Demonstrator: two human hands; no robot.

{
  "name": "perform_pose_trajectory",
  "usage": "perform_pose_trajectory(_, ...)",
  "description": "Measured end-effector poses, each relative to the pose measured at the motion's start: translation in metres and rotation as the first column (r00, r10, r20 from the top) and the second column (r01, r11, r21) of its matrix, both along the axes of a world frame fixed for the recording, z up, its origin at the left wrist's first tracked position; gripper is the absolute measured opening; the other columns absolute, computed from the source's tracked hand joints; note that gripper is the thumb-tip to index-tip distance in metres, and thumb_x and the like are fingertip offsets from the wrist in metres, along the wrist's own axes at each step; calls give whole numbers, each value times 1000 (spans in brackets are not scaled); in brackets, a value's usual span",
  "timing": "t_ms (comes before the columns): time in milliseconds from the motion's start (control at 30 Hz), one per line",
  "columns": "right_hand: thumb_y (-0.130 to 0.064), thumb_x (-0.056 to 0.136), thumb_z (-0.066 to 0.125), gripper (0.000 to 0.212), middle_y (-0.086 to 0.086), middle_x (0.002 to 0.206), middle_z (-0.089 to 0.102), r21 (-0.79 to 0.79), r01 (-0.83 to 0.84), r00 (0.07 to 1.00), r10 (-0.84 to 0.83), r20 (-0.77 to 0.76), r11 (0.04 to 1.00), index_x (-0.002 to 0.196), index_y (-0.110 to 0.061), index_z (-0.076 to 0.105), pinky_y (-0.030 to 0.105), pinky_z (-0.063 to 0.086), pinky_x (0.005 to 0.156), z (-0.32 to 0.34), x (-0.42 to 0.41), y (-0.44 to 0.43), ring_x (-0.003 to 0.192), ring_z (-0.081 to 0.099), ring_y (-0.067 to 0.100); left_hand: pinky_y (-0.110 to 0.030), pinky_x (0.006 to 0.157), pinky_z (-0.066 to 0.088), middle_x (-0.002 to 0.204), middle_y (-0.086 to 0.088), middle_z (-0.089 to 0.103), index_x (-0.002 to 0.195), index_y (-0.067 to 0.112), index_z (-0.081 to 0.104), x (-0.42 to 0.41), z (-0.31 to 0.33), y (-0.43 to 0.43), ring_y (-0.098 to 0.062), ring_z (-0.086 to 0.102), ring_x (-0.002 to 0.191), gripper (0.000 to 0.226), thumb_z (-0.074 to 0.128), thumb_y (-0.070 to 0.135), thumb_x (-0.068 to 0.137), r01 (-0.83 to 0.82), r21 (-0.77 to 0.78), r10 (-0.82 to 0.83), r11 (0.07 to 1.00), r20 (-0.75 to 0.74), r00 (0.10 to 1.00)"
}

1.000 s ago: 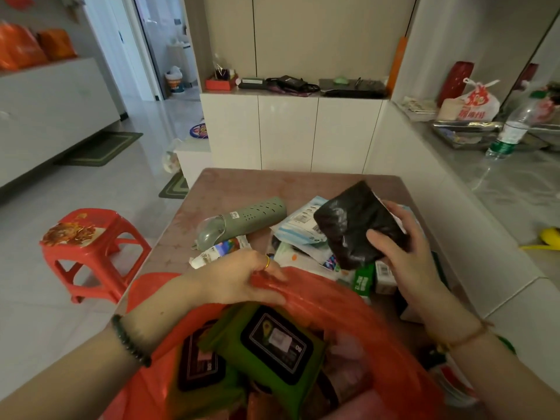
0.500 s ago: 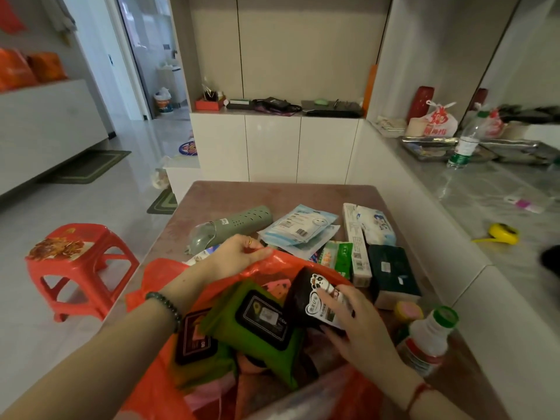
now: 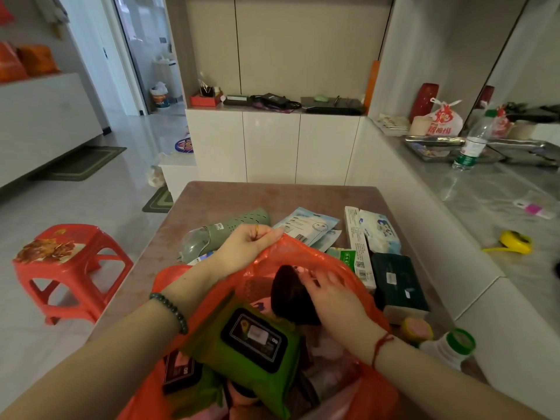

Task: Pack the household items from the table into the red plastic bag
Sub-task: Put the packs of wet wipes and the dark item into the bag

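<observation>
**Black packet in the mouth of the red bag**

The red bag (image 3: 306, 256) sits at the near edge of the table (image 3: 272, 195), its lower part cut off by the frame. The left hand (image 3: 248, 250) pinches the far rim of the bag and holds it up, fingers curled tight on the plastic. The right hand (image 3: 333, 295) lies over a black packet (image 3: 288, 298) inside the bag's mouth. Its fingers are blurred and its thumb is hidden, so it is unclear whether it grips the packet or only presses on it.

A green wipes pack (image 3: 254, 347) fills the near side of the bag. The things under it are too covered to make out.

On the table beyond the bag, a pale green perforated case (image 3: 236, 222) is partly hidden by the left hand. To the right lie mask packets (image 3: 306, 225), a long white box (image 3: 359, 247) and a dark green box (image 3: 397, 280). A bottle with a green cap (image 3: 451, 347) stands near the right wrist, its label hard to read.
</observation>
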State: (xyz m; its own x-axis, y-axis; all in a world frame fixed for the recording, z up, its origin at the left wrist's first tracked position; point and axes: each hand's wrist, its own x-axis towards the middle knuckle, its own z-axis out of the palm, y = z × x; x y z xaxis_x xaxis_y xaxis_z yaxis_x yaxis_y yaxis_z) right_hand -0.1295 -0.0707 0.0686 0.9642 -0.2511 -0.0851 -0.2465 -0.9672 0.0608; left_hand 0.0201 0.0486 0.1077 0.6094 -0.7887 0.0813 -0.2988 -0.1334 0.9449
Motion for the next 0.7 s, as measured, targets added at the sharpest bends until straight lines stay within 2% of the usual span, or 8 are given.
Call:
perform_pose_trajectory(100, -17, 87, 58, 46, 9, 129, 55, 286, -107, 971, 162, -178, 952, 132, -16, 46, 35, 47, 94, 40, 11, -14, 113, 56, 24, -12, 48, 36, 52, -4, 46, 64, -4, 57, 9, -10, 10, -7, 41, 43, 41, 54, 28, 88, 137, 153, -136, 979, -17, 991)
perform_pose_trajectory(167, -22, 89, 59, 26, 1, 104, 69, 622, -130, 946, 285, -157, 772, 114, -15, 62, 28, 54, 79, 73, 20, -24, 91, 66, 13, -12, 47, 36, 50, 8, 51, 60, 18, 65, 12, -14, 19, 0, 43, 41, 32, 54, 25, 89, 232, 256, -233, 938, -29, 972)
perform_pose_trajectory(233, -20, 90, 58, 20, 1, 89, 72, 888, -37, 998, 63, 9, 458, 106, -12, 66, 23, 58, 66, 93, 39, -38, 75, 70, 11, -14, 50, 39, 52, 9, 57, 62, 26, 69, 17, -18, 24, -1, 50, 47, 30, 56, 24, 90, 266, 330, -274, 906, -22, 961)
perform_pose_trajectory(300, -15, 89, 60, 28, 12, 95, 71, 972, -24, 926, -362, 110, 234, 115, -5, 61, 23, 59, 60, 87, 71, -62, 70, 70, 17, -14, 54, 41, 58, 8, 60, 73, 14, 69, 25, -21, 28, -4, 53, 54, 24, 58, 28, 88, 260, 352, -270, 899, -21, 963)
perform_pose_trajectory(433, -13, 83, 68, 60, 15, 129, 53, 965, 256, 754, -638, -158, 63, 135, -4, 40, 24, 53, 76, 5, 137, -94, 103, 60, 25, -13, 51, 38, 50, 9, 54, 69, 3, 64, 45, -25, 24, -4, 48, 46, 57, 52, 57, 81, 170, 313, -148, 934, -94, 985)
perform_pose_trajectory(500, -15, 79, 72, 60, 10, 125, 55, 939, 344, 683, -677, -275, -35, 130, -1, 43, 31, 49, 90, -36, 163, -100, 109, 56, 26, -10, 54, 44, 52, 11, 65, 72, 19, 69, 60, -29, 16, 1, 57, 47, 43, 44, 51, 86, 81, 331, -47, 940, -110, 993)
perform_pose_trajectory(600, -18, 75, 74, 66, 11, 134, 52, 918, 397, 583, -775, -243, 11, 130, 1, 43, 40, 44, 103, -78, 197, -106, 120, 52, 30, -26, 68, 53, 63, 9, 72, 85, 24, 68, 86, -37, 2, -6, 64, 57, 38, 38, 46, 92, -3, 275, 79, 962, -265, 961)
perform_pose_trajectory(700, -30, 71, 77, 94, 18, 140, 44, 822, 551, 487, -855, -180, 141, 141, 4, 23, 41, 43, 103, -100, 228, -112, 125, 47, 33, -27, 73, 52, 87, 8, 74, 107, 20, 63, 111, -45, -12, -11, 66, 79, 45, 31, 50, 93, -72, 259, 164, 963, -357, 920)
